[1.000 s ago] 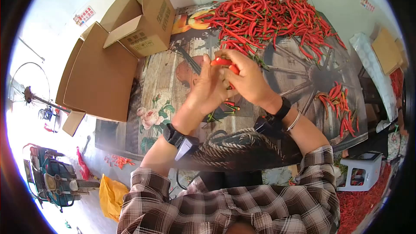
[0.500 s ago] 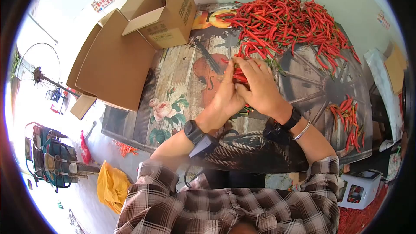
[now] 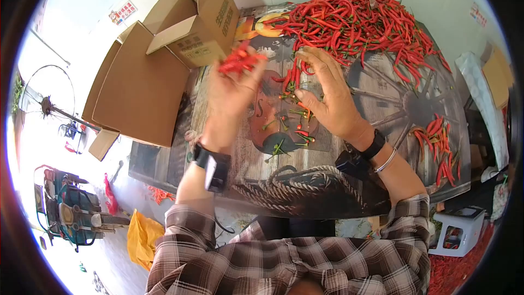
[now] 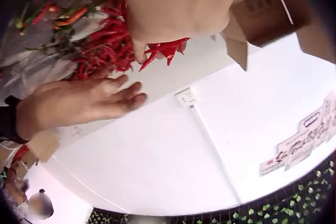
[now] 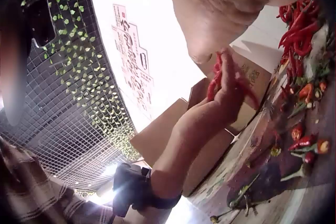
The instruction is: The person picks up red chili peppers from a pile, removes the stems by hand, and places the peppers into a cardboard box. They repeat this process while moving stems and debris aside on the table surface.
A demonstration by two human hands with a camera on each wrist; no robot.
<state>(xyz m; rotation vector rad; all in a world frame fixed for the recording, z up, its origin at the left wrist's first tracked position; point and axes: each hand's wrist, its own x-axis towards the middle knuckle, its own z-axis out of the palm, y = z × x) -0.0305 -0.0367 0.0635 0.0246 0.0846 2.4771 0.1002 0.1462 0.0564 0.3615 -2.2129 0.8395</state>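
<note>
My left hand (image 3: 232, 98), blurred, is raised near the cardboard box and grips a small bunch of red chillies (image 3: 240, 60). In the right wrist view the same bunch (image 5: 214, 79) pokes out between the fingers and thumb. My right hand (image 3: 334, 98) is spread with thumb and fingers apart, holding nothing. In the left wrist view its fingers (image 4: 121, 98) are loosely extended. A few loose chillies (image 3: 295, 76) lie beside its fingertips. Below them, cut chilli ends with green stems (image 3: 278, 147) are scattered over the printed violin on the tablecloth.
A big heap of red chillies (image 3: 355, 24) covers the back right of the table. The open cardboard box (image 3: 142, 84) lies at the left, flaps outward. A smaller chilli pile (image 3: 439, 142) is at the right edge. A yellow bag (image 3: 143, 237) sits on the floor.
My hands were together around the chillies and have separated. The left hand has moved left toward the box with the bunch, while the right has loosened, uncovering the stem ends.
</note>
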